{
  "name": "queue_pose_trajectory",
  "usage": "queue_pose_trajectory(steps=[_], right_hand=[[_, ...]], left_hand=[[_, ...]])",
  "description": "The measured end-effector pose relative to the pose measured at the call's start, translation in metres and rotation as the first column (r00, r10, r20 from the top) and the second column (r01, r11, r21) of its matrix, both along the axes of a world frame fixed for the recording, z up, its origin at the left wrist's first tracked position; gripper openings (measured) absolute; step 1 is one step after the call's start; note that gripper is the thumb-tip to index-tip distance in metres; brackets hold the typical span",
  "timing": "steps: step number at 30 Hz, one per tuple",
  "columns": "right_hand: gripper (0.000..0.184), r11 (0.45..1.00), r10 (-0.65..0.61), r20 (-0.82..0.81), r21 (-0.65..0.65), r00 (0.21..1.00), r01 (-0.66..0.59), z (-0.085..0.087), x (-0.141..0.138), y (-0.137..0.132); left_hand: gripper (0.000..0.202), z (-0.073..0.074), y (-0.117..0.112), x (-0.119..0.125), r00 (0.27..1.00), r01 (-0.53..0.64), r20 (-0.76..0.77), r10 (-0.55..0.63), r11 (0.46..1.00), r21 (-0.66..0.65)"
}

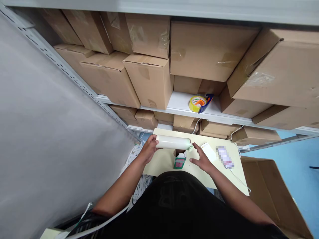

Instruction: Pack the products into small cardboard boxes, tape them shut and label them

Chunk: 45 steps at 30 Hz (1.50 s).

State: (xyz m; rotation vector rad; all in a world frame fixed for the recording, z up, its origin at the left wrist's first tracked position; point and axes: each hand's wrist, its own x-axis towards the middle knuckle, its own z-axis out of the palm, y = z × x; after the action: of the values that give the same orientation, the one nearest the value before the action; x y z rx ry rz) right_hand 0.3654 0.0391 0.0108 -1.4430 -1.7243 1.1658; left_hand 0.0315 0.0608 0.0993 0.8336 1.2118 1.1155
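Observation:
My left hand (149, 148) is closed around one end of a white cylinder with a pale green far end (173, 142), held sideways above the table. It looks like a bottle or tumbler, though its exact kind is unclear. At its right end my right hand (202, 159) has thumb and fingers apart, close to the tip but holding nothing. Below the cylinder, a small green and pink carton (179, 161) stands on the table (159, 166) with its top flaps open. A white card or flat box (208, 151) lies beyond my right hand.
A phone with a blurred screen (224, 156) lies at the table's right, a cable running from it. Shelves with several cardboard boxes (149, 79) rise ahead. A yellow tape roll in a blue dispenser (198, 103) sits on the shelf. A large open carton (271, 192) stands right; a wall (50, 132) is left.

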Motion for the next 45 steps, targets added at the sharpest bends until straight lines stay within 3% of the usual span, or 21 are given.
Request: queue_pose_trajectory(steps=[3,6,8,11,14,17,21,23,26,28,33,35,39,41,45], right_hand=[[0.086,0.998,0.039,-0.257,-0.033,0.966,-0.049,0.041,-0.007,-0.001],[0.081,0.996,0.042,-0.487,-0.050,0.873,-0.076,0.079,-0.037,0.003],[0.072,0.998,-0.010,-0.581,-0.059,0.814,-0.030,0.097,-0.058,0.009],[0.054,0.995,-0.101,-0.623,-0.063,0.776,0.079,0.109,-0.078,0.020],[0.045,0.989,-0.146,-0.615,-0.076,0.775,0.127,0.111,-0.083,0.027],[0.047,0.994,-0.078,-0.627,-0.106,0.775,0.014,0.112,-0.080,0.026],[0.057,0.985,-0.065,-0.680,-0.159,0.731,-0.061,0.115,-0.077,0.026],[0.060,0.982,-0.122,-0.685,-0.190,0.718,-0.014,0.113,-0.079,0.029],[0.066,0.971,-0.233,-0.654,-0.193,0.720,0.139,0.108,-0.084,0.032],[0.069,0.968,-0.252,-0.658,-0.184,0.710,0.172,0.107,-0.085,0.031],[0.059,0.969,-0.173,-0.767,-0.246,0.617,-0.035,0.114,-0.082,0.031],[0.056,0.961,-0.202,-0.781,-0.276,0.591,-0.036,0.115,-0.084,0.033],[0.059,0.950,-0.313,-0.739,-0.250,0.597,0.188,0.108,-0.092,0.036],[0.061,0.949,-0.314,-0.737,-0.234,0.599,0.210,0.107,-0.093,0.035],[0.058,0.958,-0.257,-0.767,-0.283,0.587,0.049,0.112,-0.090,0.035]], left_hand=[[0.041,-0.007,-0.009,0.019,0.971,0.023,0.237,-0.011,0.999,-0.048],[0.046,-0.002,-0.015,0.042,0.927,0.138,0.363,-0.096,0.986,-0.090],[0.052,0.004,-0.019,0.056,0.882,0.245,0.442,-0.166,0.961,-0.128],[0.063,0.008,-0.024,0.070,0.821,0.338,0.523,-0.229,0.933,-0.121],[0.062,0.003,-0.030,0.074,0.813,0.294,0.534,-0.233,0.955,-0.032],[0.065,-0.010,-0.035,0.073,0.822,0.283,0.522,-0.227,0.959,-0.028],[0.076,-0.023,-0.037,0.073,0.800,0.435,0.514,-0.310,0.889,-0.142],[0.084,-0.023,-0.037,0.075,0.803,0.441,0.511,-0.308,0.883,-0.160],[0.071,-0.020,-0.038,0.076,0.841,0.296,0.494,-0.220,0.952,-0.081],[0.071,-0.020,-0.038,0.075,0.847,0.238,0.498,-0.187,0.971,-0.039],[0.073,-0.026,-0.037,0.074,0.744,0.379,0.616,-0.257,0.922,-0.073],[0.079,-0.026,-0.037,0.075,0.718,0.418,0.643,-0.265,0.904,-0.093],[0.063,-0.018,-0.037,0.077,0.813,0.236,0.558,-0.169,0.970,-0.051],[0.066,-0.017,-0.037,0.076,0.839,0.189,0.526,-0.142,0.981,-0.038],[0.071,-0.020,-0.036,0.073,0.757,0.368,0.610,-0.235,0.924,-0.101]])
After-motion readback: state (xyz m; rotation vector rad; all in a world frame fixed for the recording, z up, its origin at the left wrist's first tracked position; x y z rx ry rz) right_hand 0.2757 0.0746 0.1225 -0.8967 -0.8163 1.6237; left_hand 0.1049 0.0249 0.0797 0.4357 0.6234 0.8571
